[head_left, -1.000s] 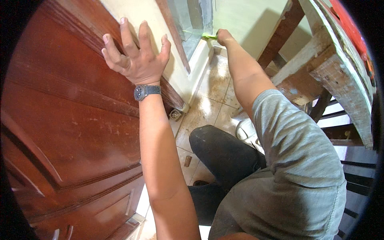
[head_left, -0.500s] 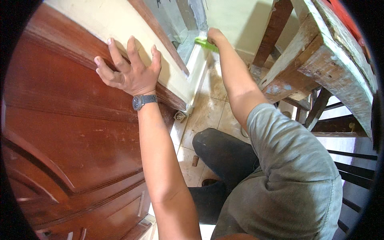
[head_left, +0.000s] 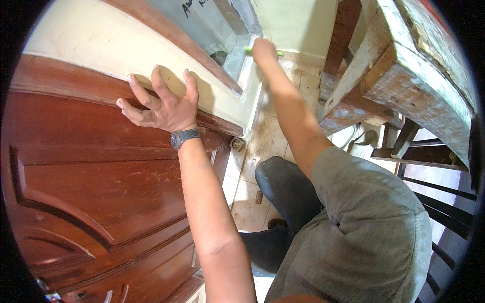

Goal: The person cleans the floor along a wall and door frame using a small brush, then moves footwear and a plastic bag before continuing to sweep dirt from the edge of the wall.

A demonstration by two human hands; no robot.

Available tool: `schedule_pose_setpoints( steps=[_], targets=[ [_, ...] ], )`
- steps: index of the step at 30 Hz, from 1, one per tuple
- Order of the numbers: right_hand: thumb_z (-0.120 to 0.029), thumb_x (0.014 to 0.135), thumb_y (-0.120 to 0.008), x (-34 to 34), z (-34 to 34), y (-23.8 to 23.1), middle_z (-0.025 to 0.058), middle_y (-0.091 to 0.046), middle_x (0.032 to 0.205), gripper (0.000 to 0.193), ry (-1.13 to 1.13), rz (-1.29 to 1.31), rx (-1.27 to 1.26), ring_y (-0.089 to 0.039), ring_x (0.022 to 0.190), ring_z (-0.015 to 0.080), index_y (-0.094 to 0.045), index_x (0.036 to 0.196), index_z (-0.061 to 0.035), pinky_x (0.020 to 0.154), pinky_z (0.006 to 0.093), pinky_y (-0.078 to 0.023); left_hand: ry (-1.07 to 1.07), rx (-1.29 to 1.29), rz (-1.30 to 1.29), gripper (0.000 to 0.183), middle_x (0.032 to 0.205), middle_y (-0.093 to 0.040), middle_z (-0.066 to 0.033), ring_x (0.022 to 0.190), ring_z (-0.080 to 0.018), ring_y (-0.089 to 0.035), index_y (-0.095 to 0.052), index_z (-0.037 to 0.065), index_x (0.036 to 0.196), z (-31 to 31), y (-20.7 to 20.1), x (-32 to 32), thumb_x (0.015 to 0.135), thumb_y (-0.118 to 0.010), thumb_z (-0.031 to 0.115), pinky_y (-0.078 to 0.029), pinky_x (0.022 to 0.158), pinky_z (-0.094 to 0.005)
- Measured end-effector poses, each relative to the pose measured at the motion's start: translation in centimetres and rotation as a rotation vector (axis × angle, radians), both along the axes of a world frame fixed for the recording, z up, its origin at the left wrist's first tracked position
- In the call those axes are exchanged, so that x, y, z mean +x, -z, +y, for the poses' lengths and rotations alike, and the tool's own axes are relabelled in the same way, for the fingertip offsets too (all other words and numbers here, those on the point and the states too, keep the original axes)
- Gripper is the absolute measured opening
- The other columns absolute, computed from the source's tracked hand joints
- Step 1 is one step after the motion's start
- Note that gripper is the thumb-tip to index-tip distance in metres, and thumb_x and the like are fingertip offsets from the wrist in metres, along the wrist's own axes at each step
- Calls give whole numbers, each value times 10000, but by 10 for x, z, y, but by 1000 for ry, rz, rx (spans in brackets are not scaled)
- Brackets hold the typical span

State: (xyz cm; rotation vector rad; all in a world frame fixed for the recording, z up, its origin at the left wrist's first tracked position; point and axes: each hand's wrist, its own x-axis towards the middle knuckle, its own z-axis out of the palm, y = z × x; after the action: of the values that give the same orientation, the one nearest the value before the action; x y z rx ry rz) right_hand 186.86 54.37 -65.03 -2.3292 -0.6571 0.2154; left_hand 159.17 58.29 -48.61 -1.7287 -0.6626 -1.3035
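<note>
Glossy panelled door (head_left: 101, 177), smooth wall (head_left: 86, 43) — green tool (head_left: 280, 53)

Gap over floor (head_left: 269, 135) beside wooden frame (head_left: 419, 93)

Grey short-sleeved shirt (head_left: 364, 237), dark trousers (head_left: 287, 189), wristwatch (head_left: 185, 137)

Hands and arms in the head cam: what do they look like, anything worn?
Left hand: five-fingered, no glove; a dark round-cased watch with a dark strap on the wrist. No sleeve shows on that side. Right hand: no glove visible, slightly blurred; no watch visible. A loose grey fabric short sleeve covers the upper arm.
</note>
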Motion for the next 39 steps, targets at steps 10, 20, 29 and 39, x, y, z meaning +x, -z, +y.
schedule_pose_setpoints(
  steps=[10,20,29,39],
  targets=[
    [-67,892,-639,-54,-42,-11,293,-734,1034,173,-249,22,-6,-727,1026,431,-735,1004,23,881,507,-592,-15,7,20,549,1588,-415,-108,1522,-487,-155,-674,265,1209,2,-1,-5,843,-626,671,-333,1126,-667],
    [-62,943,-555,-56,-42,7,295,-724,1113,213,-57,120,147,-699,1098,457,-710,1056,31,938,514,-573,-44,3,22,535,1592,-412,-110,1528,-494,-159,-687,257,1191,-1,-1,-4,859,-617,669,-327,1129,-667],
    [-57,939,-535,-60,-54,-4,312,-722,1075,224,-206,99,49,-705,1070,456,-723,1024,29,934,517,-568,-37,7,27,531,1587,-407,-109,1528,-490,-144,-682,258,1195,2,-2,-6,850,-637,660,-315,1155,-673],
    [-11,854,-613,-58,-56,-4,324,-721,1023,186,-231,71,67,-722,1019,441,-707,986,80,882,499,-583,-44,9,23,533,1596,-393,-109,1526,-494,-150,-676,261,1204,0,-2,-3,851,-635,658,-325,1154,-674]
  ],
)
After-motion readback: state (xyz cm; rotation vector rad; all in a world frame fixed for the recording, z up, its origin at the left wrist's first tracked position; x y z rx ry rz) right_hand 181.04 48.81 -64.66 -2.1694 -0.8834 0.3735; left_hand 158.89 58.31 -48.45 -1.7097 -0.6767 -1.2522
